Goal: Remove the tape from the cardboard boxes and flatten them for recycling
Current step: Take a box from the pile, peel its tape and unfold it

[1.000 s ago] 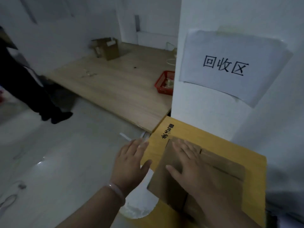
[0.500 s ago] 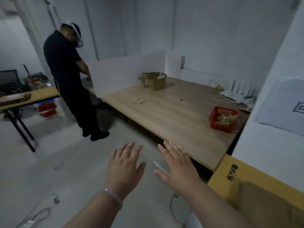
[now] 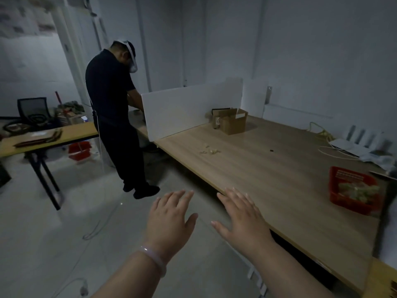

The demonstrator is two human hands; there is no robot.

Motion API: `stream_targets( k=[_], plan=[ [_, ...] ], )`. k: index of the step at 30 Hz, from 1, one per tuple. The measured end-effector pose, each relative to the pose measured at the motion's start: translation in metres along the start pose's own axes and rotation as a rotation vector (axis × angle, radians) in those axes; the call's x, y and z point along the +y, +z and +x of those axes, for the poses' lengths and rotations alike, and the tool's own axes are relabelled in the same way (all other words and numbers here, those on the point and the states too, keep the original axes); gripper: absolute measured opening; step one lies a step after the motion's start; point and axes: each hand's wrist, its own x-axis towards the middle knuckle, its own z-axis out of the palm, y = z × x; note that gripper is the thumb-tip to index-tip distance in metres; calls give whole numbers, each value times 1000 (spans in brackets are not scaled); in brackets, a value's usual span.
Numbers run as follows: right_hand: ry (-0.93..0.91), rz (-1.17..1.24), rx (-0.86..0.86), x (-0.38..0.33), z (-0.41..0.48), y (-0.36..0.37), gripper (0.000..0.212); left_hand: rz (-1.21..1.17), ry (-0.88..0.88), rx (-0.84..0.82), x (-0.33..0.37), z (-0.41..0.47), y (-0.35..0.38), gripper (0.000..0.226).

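I am holding my left hand (image 3: 169, 220) and right hand (image 3: 242, 218) spread flat, gripping nothing, the opened cardboard box (image 3: 232, 123) standing well beyond them on the table (image 3: 279, 173).

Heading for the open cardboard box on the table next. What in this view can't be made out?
Head view only, and dim.
cardboard box: too far away; any tape, its inside and the label text are unreadable.
red basket: contents blurred, just pale bits.
other person: hands hidden behind the white divider.
yellow surface, bottom right: cut off by the frame edge.
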Motion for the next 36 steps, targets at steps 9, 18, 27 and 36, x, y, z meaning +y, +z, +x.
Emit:
stream_targets(
  k=[9,18,27,36],
  plan=[
    [32,-61,13,56,170,42,79,49,66,-12,-56,161,63,57],
    [88,-73,-2,97,308,79,79,-2,42,-19,-108,293,132,58],
    [222,-97,42,128,443,127,79,-69,134,-91,-173,428,225,58],
    [424,-121,52,171,559,157,77,-158,306,-162,-208,575,303,58]
  ],
)
